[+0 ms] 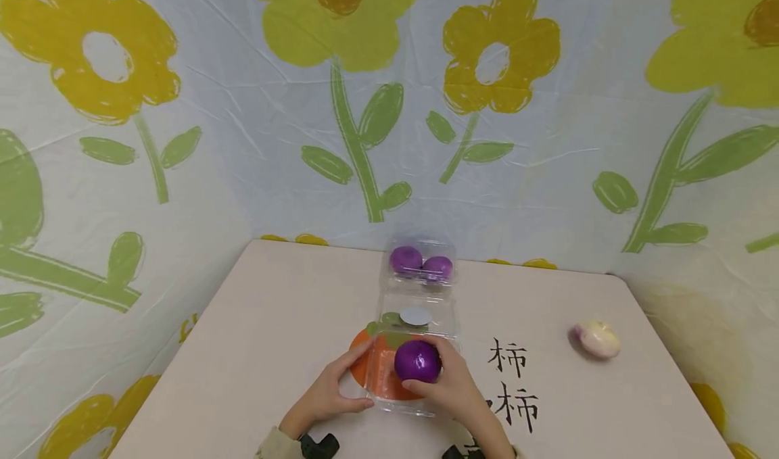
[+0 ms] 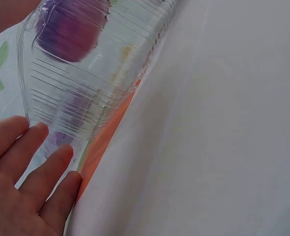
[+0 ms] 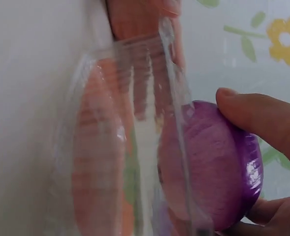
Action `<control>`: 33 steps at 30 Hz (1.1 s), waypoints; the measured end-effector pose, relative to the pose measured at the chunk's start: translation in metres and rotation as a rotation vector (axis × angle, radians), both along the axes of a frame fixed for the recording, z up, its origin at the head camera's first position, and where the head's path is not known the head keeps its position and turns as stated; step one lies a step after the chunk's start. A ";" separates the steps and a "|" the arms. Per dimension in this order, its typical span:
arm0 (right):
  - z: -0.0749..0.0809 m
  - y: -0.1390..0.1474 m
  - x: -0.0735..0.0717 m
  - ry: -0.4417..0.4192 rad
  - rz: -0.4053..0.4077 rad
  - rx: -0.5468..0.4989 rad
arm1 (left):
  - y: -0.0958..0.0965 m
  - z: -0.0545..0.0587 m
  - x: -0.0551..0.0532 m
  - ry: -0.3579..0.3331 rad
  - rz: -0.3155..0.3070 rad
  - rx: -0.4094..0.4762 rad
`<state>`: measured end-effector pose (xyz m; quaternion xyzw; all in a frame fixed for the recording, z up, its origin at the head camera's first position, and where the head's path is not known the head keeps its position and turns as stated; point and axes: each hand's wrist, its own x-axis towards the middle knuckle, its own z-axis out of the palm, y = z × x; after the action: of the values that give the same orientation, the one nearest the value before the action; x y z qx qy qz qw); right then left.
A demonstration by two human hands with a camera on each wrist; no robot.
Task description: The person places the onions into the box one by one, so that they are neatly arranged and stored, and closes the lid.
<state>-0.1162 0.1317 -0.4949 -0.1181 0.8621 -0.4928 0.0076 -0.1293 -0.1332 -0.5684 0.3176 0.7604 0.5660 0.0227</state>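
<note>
In the head view, my right hand grips a shiny purple ball between thumb and fingers, over the near compartment of a clear plastic container. Through the plastic wall, the right wrist view shows the purple ball close beside it, my right thumb on top. My left hand rests along the container's left side, thumb at the near corner. Its spread fingers reach the ribbed wall. Two more purple balls sit in a clear section at the far end.
Under the container lies an orange persimmon picture with green leaves. A white round label shows on the clear middle panel. At the right lies a pale, purple-tipped bulb. Black characters mark the table. Flowered cloth walls stand around it.
</note>
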 end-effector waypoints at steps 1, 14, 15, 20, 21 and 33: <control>-0.001 -0.004 -0.001 0.003 0.011 0.027 | 0.000 0.000 0.000 0.003 0.001 -0.001; -0.017 -0.034 -0.010 0.028 -0.006 0.167 | 0.001 -0.001 -0.001 0.026 -0.021 0.012; -0.018 -0.036 -0.010 0.031 -0.013 0.176 | 0.000 -0.001 -0.001 0.032 -0.018 0.009; -0.020 -0.042 -0.010 0.045 -0.051 0.224 | -0.002 -0.001 -0.001 0.053 -0.002 0.009; -0.020 -0.042 -0.010 0.050 -0.060 0.237 | -0.003 -0.001 -0.001 0.057 -0.004 0.010; -0.003 -0.033 -0.004 0.015 0.008 0.231 | -0.002 -0.001 -0.001 0.045 -0.007 0.010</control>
<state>-0.1204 0.0985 -0.4983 -0.1237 0.9126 -0.3892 0.0165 -0.1305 -0.1356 -0.5697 0.3330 0.7569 0.5623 0.0059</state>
